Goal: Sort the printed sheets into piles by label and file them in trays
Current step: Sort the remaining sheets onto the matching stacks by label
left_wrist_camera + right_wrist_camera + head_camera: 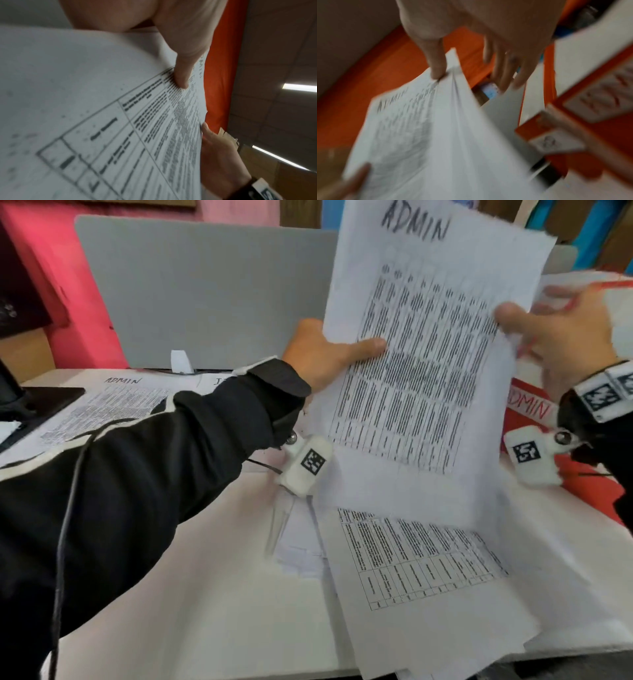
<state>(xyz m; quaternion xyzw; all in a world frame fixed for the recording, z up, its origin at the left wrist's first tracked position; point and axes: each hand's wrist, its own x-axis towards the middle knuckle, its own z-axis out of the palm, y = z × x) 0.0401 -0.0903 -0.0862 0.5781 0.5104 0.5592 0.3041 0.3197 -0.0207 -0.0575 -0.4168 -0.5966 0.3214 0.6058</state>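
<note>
Both hands hold up a sheaf of printed sheets [421, 364] above the white surface [191, 559], tilted so the handwritten label ADMIN at the top edge faces the head camera. The left hand [325, 354] grips the sheaf's left edge: its thumb [181, 75] lies flat across the printed table on the front, while the other fingers are hidden behind the paper. The right hand [561, 337] takes the right edge, its thumb [438, 65] pinching the sheets from the front; the remaining fingers [503, 70] stretch out behind (this view is blurred, so I cannot tell whether they touch the paper). In the right wrist view the sheaf fans into several layers below the thumb.

Under the held sheaf, more printed sheets [424, 570] lie loosely stacked on the surface, their near corner hanging over the front edge. Farther left, another sheet labelled ADMIN [102, 409] lies flat near a grey partition panel [205, 296]. At the right, behind the right hand, stands a red tray [524, 419] with a white tag reading ADMIN in red; white paper shows in it. A black cable [65, 529] runs along the left sleeve [144, 474].
</note>
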